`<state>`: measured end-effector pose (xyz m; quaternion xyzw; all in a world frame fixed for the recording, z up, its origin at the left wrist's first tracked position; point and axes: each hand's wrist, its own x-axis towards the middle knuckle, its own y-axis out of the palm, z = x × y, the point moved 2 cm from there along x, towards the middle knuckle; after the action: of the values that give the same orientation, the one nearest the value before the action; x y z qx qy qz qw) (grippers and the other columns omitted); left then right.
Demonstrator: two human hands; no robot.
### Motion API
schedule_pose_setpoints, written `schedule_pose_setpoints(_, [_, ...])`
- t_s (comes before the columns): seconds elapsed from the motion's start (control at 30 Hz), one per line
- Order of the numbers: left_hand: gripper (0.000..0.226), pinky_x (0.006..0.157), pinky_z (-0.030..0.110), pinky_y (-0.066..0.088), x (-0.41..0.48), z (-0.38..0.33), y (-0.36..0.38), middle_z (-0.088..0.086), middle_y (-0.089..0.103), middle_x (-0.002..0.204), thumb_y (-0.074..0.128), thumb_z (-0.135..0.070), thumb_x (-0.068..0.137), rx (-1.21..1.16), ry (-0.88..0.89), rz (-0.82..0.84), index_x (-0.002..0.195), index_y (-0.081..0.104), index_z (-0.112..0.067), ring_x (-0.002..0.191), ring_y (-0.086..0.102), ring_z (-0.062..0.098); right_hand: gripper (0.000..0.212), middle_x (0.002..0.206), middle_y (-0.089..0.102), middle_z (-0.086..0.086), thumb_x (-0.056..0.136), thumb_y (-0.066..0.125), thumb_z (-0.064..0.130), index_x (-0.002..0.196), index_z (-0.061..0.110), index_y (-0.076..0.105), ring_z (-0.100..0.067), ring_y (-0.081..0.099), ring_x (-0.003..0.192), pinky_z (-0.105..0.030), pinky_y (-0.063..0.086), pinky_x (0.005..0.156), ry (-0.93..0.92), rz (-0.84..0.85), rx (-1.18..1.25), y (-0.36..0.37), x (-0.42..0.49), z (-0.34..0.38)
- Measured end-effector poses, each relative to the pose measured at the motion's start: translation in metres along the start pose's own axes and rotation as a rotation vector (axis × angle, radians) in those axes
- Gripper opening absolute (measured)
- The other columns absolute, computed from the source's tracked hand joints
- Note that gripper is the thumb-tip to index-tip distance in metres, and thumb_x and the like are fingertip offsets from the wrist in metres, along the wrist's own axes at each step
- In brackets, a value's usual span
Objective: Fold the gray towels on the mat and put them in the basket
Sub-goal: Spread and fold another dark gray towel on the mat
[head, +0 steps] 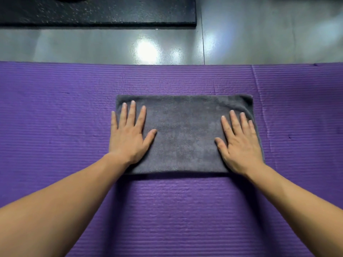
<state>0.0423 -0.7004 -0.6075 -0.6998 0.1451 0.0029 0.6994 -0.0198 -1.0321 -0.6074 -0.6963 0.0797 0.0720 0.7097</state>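
The left grip (128, 140), a bare hand, lies flat and palm down on the left end of the gray towel (185, 134). Its fingers are straight and spread, the thumb angled inward across the cloth. The little finger lies along the towel's left edge, whether on the cloth or just off it on the mat cannot be told. The right grip (241, 145) mirrors it on the right end of the towel, also flat and palm down, with straight fingers slightly fanned and the thumb pointing toward the middle. A narrow strip of cloth shows beyond its little finger. Neither grip pinches or curls round anything; both simply press on the fabric. The two are well apart, with a bare stretch of towel between the thumbs.

The towel lies as a wide rectangle, long side running left to right, smooth across the centre. At its far right corner a curved ridge shows in the cloth. Its near edge casts a dark shadow.

It rests on a purple ribbed exercise mat (55, 108), about midway across it. Both bare forearms reach in over the mat's near part.

Beyond the mat's far edge is a glossy gray floor (92, 45) with bright reflections, and farther back a black speckled rubber slab (92, 12).
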Motion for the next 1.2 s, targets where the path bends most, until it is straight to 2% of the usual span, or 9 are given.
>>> schedule_pose_setpoints(0.2, [0.080, 0.124, 0.052, -0.011, -0.006, 0.001, 0.001, 0.017, -0.004, 0.169, 0.020, -0.065, 0.099, -0.029, -0.058, -0.017, 0.163, 0.006, -0.019, 0.157, -0.008, 0.029, 0.078, 0.169, 0.007, -0.007, 0.095, 0.019, 0.061, 0.160, 0.019, 0.020, -0.029, -0.002, 0.156, -0.049, 0.001, 0.126, -0.026, -0.005, 0.097, 0.000, -0.001, -0.013])
schedule_pose_setpoints(0.27, [0.068, 0.124, 0.051, 0.005, -0.019, -0.008, -0.010, 0.022, 0.025, 0.161, 0.031, -0.052, 0.098, -0.056, 0.028, -0.094, 0.155, 0.030, -0.015, 0.151, 0.021, 0.039, 0.077, 0.168, 0.014, -0.007, 0.094, 0.027, 0.060, 0.158, 0.018, 0.030, -0.029, 0.003, 0.156, -0.050, 0.002, 0.126, -0.022, -0.029, 0.181, -0.006, -0.004, -0.015])
schedule_pose_setpoints(0.33, [0.044, 0.100, 0.048, 0.038, -0.038, -0.025, -0.019, 0.013, 0.054, 0.122, 0.041, -0.043, 0.090, -0.146, 0.247, -0.167, 0.120, 0.059, -0.017, 0.113, 0.053, 0.038, 0.067, 0.160, 0.035, -0.012, 0.090, 0.045, 0.054, 0.144, 0.015, 0.051, -0.036, 0.025, 0.150, -0.054, 0.015, 0.123, -0.097, -0.158, 0.225, -0.017, -0.014, -0.005])
schedule_pose_setpoints(0.43, [0.025, 0.070, 0.038, 0.045, -0.067, -0.040, -0.020, -0.002, 0.055, 0.089, 0.052, -0.048, 0.091, -0.276, 0.504, -0.030, 0.091, 0.062, -0.025, 0.083, 0.054, 0.026, 0.034, 0.130, 0.058, -0.007, 0.087, 0.062, 0.041, 0.111, 0.017, 0.069, -0.034, 0.052, 0.118, -0.050, 0.044, 0.097, -0.339, -0.273, 0.350, -0.024, -0.039, 0.026])
schedule_pose_setpoints(0.57, [0.034, 0.072, 0.035, 0.044, -0.080, -0.032, -0.009, -0.009, 0.054, 0.095, 0.075, -0.057, 0.077, -0.326, 0.527, 0.072, 0.100, 0.064, -0.035, 0.086, 0.053, 0.018, 0.027, 0.101, 0.054, 0.003, 0.084, 0.063, 0.049, 0.093, 0.024, 0.069, -0.023, 0.053, 0.090, -0.044, 0.051, 0.080, -0.385, -0.044, 0.511, -0.007, -0.055, 0.040])
schedule_pose_setpoints(0.73, [0.038, 0.080, 0.041, 0.051, -0.071, -0.019, -0.010, -0.007, 0.054, 0.099, 0.092, -0.040, 0.066, -0.461, 0.379, 0.062, 0.098, 0.073, -0.030, 0.090, 0.053, 0.019, 0.035, 0.096, 0.051, 0.006, 0.075, 0.067, 0.059, 0.092, 0.028, 0.071, -0.019, 0.049, 0.085, -0.043, 0.050, 0.078, -0.305, -0.057, 0.495, -0.003, -0.057, 0.019])
schedule_pose_setpoints(0.97, [0.038, 0.077, 0.038, 0.053, -0.069, -0.014, -0.010, -0.007, 0.058, 0.097, 0.093, -0.042, 0.065, -0.461, 0.439, 0.085, 0.098, 0.079, -0.030, 0.090, 0.054, 0.018, 0.026, 0.096, 0.053, 0.004, 0.075, 0.085, 0.038, 0.094, 0.025, 0.074, -0.020, 0.051, 0.085, -0.043, 0.050, 0.077, -0.310, -0.097, 0.477, -0.001, -0.061, 0.009])
schedule_pose_setpoints(1.1, [0.021, 0.072, 0.035, 0.054, -0.072, -0.014, -0.017, -0.010, 0.060, 0.094, 0.076, -0.045, 0.079, -0.455, 0.459, 0.003, 0.092, 0.079, -0.029, 0.087, 0.055, 0.015, 0.025, 0.095, 0.057, 0.003, 0.088, 0.065, 0.045, 0.092, 0.022, 0.073, -0.021, 0.054, 0.085, -0.042, 0.051, 0.077, -0.314, -0.148, 0.487, -0.006, -0.063, 0.009])
schedule_pose_setpoints(1.2, [0.025, 0.070, 0.034, 0.052, -0.071, -0.012, -0.021, -0.010, 0.064, 0.095, 0.067, -0.049, 0.085, -0.376, 0.534, -0.034, 0.094, 0.075, -0.027, 0.085, 0.058, 0.017, 0.030, 0.093, 0.062, 0.005, 0.088, 0.060, 0.050, 0.089, 0.022, 0.072, -0.022, 0.058, 0.085, -0.045, 0.052, 0.076, -0.303, -0.116, 0.525, -0.015, -0.060, 0.010])
